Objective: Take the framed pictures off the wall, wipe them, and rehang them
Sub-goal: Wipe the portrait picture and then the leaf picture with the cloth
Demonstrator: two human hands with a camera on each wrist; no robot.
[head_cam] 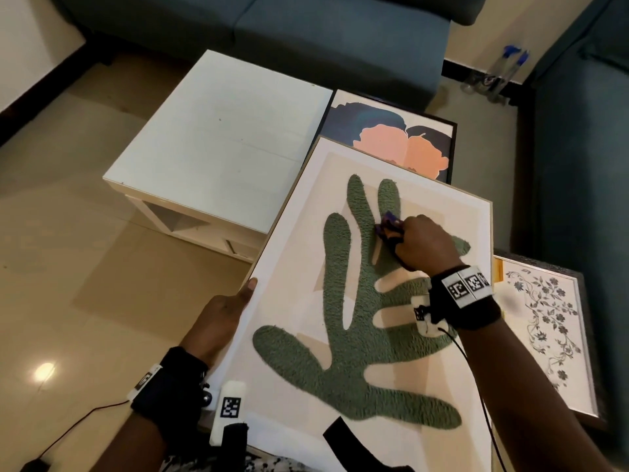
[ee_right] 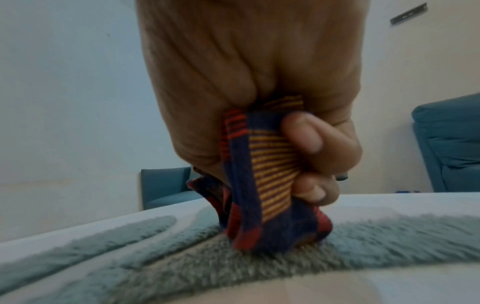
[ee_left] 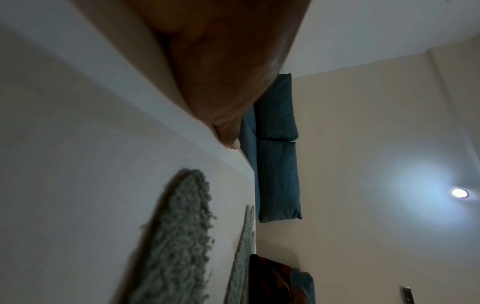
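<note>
Picture with the green tufted shape lies tilted on the person's lap, its far end resting over a second framed print.

Right grip: the right hand is closed around a bunched striped cloth. The right wrist view shows fingers curled over the cloth, which is navy with red and yellow stripes. The lower end of the cloth is pressed onto the green pile near the upper lobes of the shape.

Left grip: the left hand holds the left edge of the picture. Its thumb lies along the white frame; the fingers are hidden beneath the frame, so how they lie cannot be told. The left wrist view shows the thumb against the frame edge.

Surroundings, outward:
- Print with peach and dark blue shapes in a black frame lies beyond the picture, partly covered by it.
- Floral print lies to the right, beside the right forearm.
- White bench stands on the tiled floor to the left of the prints.
- Blue sofa stands behind the bench.
- Plastic bottles with blue caps stand by the wall.
</note>
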